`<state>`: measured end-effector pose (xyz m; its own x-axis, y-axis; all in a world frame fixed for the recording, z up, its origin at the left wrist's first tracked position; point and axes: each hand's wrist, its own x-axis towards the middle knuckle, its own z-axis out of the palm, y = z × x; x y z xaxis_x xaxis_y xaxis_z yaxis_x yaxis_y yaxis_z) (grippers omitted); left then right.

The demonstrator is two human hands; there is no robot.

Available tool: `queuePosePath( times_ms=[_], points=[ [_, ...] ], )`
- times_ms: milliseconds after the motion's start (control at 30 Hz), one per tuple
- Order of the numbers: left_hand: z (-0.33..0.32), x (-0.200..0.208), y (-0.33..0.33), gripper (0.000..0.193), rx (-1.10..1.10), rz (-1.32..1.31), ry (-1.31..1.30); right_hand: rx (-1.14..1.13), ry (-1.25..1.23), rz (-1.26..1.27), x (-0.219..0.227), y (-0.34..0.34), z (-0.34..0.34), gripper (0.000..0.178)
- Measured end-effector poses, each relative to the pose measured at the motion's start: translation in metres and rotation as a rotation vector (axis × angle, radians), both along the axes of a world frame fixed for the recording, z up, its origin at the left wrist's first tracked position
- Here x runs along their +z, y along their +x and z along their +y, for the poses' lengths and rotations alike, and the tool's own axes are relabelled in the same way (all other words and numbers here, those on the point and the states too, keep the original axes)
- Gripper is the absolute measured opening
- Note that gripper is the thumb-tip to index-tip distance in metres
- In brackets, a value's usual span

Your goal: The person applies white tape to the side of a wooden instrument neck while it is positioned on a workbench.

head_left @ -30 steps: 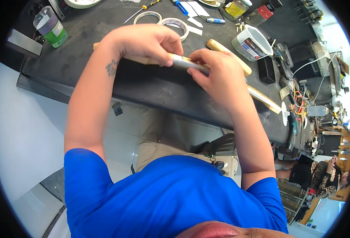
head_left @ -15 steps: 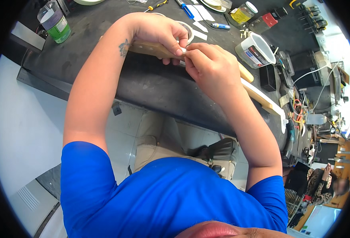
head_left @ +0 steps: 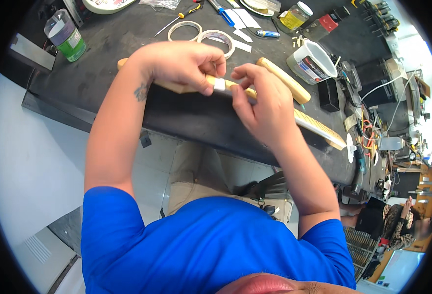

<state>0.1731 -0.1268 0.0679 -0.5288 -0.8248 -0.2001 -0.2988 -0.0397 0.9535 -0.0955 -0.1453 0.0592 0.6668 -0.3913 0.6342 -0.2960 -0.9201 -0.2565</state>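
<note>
A long, slim wooden piece (head_left: 323, 132) lies along the table's near edge, passing beneath both hands, with a white strip on its front side. A small white patch (head_left: 220, 84), which looks like tape, sits on it between my hands. My left hand (head_left: 179, 66) rests over the wood, its thumb against it near the patch, fingers loosely bent and apart from the thumb. Right of the patch, my right hand (head_left: 265, 105) hovers at the wood with thumb and fingers parted and nothing visible in them. Part of the wood is hidden under each hand.
Behind the hands lie two tape rolls (head_left: 216, 43), a screwdriver (head_left: 181, 16) and a blue marker (head_left: 268, 34). A thick wooden rod (head_left: 284, 81) and a white tub (head_left: 312, 62) are to the right. A green-labelled jar (head_left: 66, 36) stands far left. A person (head_left: 402, 225) sits at the right.
Both hands have let go of the small white piece and moved apart. The left hand shifted left and slightly down, uncovering the patch on the wood. The right hand's fingers opened.
</note>
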Motion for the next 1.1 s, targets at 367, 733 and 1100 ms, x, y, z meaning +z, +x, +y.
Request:
queuePosePath(
  times_ms=[367,733,1100],
  points=[
    [0.043,-0.017,-0.017,0.035,0.162,-0.209,-0.491,-0.06,-0.075,-0.04,-0.042,0.001,0.032,0.035],
    [0.042,-0.03,-0.019,0.027,0.258,-0.085,-0.401,-0.031,-0.071,-0.101,-0.045,0.0,0.034,0.022],
    [0.038,-0.028,-0.032,0.023,0.355,-0.195,-0.438,-0.009,-0.05,-0.139,-0.046,0.0,0.032,0.024]
  ],
)
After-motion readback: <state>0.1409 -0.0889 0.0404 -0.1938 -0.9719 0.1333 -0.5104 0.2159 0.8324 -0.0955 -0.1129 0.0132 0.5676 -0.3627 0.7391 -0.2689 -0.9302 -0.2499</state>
